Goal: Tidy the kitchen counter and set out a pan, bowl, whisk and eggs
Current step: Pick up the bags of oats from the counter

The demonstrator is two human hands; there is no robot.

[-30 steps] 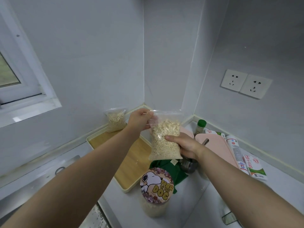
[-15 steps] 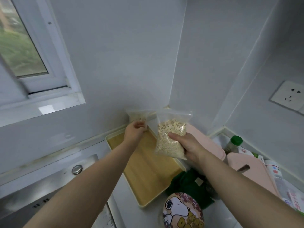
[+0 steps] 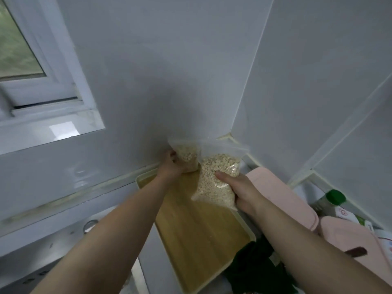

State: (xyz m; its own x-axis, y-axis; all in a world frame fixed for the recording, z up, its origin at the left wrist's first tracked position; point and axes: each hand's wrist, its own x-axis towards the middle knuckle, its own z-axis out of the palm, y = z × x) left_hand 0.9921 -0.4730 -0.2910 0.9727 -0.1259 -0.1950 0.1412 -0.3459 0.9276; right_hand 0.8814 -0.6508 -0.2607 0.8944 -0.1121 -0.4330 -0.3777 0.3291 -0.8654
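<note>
Over in the corner of the counter, the person has a clear zip bag of oats in each hand. The left hand (image 3: 171, 166) curls its fingers round the side of the smaller oat bag (image 3: 187, 155), which stands upright at the far end of the wooden tray (image 3: 201, 240), against the wall. The right hand (image 3: 241, 192) grips the larger oat bag (image 3: 214, 183) from its right side, thumb pressed across the front. That bag is tilted just above the tray's far right part, close beside the smaller one; I cannot tell whether the two touch. Right of the tray lie two pink cutting boards (image 3: 282, 196), with a green-capped bottle (image 3: 334, 198) behind them. A dark green cloth (image 3: 254, 270) lies at the tray's near corner.
</note>
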